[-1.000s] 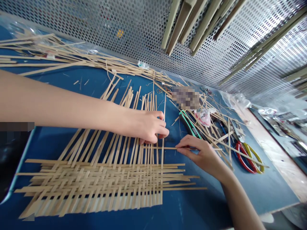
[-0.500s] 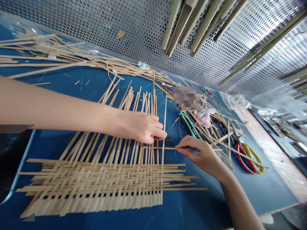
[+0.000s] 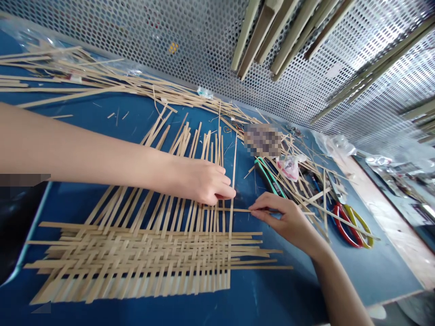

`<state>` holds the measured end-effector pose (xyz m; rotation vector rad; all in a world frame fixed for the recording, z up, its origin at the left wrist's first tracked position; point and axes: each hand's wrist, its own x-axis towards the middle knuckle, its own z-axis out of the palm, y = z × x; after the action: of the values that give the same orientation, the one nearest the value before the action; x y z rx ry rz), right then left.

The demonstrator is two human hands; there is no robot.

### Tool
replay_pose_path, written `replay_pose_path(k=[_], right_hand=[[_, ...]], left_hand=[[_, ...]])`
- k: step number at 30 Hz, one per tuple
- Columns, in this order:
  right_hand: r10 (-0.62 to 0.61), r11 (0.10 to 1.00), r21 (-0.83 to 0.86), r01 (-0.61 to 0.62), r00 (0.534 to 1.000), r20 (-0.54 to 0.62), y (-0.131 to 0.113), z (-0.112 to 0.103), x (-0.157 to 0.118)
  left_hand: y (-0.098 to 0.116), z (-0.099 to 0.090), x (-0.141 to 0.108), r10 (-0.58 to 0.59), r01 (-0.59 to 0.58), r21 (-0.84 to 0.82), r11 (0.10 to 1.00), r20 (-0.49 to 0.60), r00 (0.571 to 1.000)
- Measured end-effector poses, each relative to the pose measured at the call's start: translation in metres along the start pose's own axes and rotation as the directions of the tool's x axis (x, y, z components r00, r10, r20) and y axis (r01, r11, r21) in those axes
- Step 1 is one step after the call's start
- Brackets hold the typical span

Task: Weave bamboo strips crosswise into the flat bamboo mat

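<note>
A half-woven mat of bamboo strips lies in front of me, its long upright strips fanning away towards the back. My left hand is closed over the right-hand uprights, thumb and forefinger pinched at the rightmost upright strip; its fingertips are partly hidden. Between thumb and fingers, my right hand pinches the end of a thin crosswise bamboo strip. That strip runs left among the uprights, above the woven part and apart from it.
Loose bamboo strips are piled along the perforated metal panel. To the right lie a green-and-black handled tool, scissors with red and yellow handles and a crumpled plastic bag. Bamboo poles rest against the panel.
Almost nothing differs. My left hand has shifted very slightly, and both hands keep their grip; the crosswise strip stays in about the same place.
</note>
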<state>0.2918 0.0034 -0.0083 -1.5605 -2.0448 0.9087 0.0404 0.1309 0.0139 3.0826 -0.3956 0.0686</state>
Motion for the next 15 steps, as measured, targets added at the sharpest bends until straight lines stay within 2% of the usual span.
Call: replay_pose_path(k=[10, 13, 15], right_hand=[[-0.002, 1.000, 0.016, 0.001, 1.000, 0.027, -0.002, 0.000, 0.000], [-0.008, 1.000, 0.020, 0.008, 1.000, 0.017, -0.003, -0.001, 0.000], [-0.012, 1.000, 0.024, 0.012, 1.000, 0.008, -0.003, -0.001, 0.000]], left_hand=[[-0.006, 0.003, 0.004, 0.044, -0.040, 0.166, 0.985, -0.023, 0.999], [-0.004, 0.007, 0.005, 0.009, -0.012, 0.156, 0.988, 0.017, 1.000], [-0.001, 0.012, 0.005, -0.116, 0.122, 0.110, 0.986, -0.059, 0.991]])
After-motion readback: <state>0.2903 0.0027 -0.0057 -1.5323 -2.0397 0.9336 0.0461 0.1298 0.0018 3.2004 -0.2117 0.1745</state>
